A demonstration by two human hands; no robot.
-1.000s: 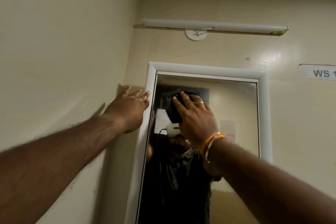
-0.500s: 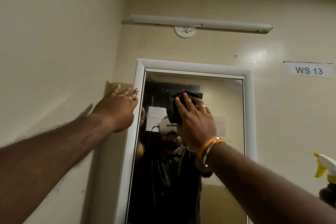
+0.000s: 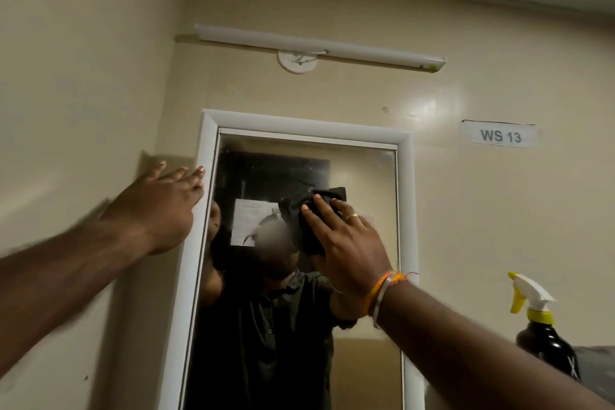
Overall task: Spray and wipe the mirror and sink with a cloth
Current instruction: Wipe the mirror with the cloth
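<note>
Head view, looking up at a wall corner. Right hand (image 3: 346,243) flat against the mirror (image 3: 362,183), fingers (image 3: 319,210) straight and spread, pressing a dark cloth (image 3: 312,206) to the glass in the upper half, right of centre. Cloth bunched; only its upper and left edges showing past the fingers, the rest hidden under the palm. Gold ring on one finger, orange threads and a metal bangle at the wrist. Left hand (image 3: 163,206) blurred, fingers extended and open, holding nothing, laid against the wall with the fingertips touching the left side of the white mirror frame (image 3: 206,150). Whether the palm itself touches the wall: cannot tell.

Mirror cut off at the bottom edge, lower frame out of sight. Reflection dim: a dark-shirted torso, a pale paper sheet on a dark panel behind, writing too small to read. Faint smears near the top of the glass.

Spray bottle (image 3: 545,339) at the far right, well apart from the mirror: white and yellow trigger head, yellow collar, dark body, its base hidden behind the right forearm. Grey surface beside it barely visible; bench or sink, cannot tell. Sink not identifiable.

Above the mirror, a white tube light (image 3: 319,46) with a round white fitting beneath. To the right, a wall label (image 3: 499,136) reading "WS 13".
</note>
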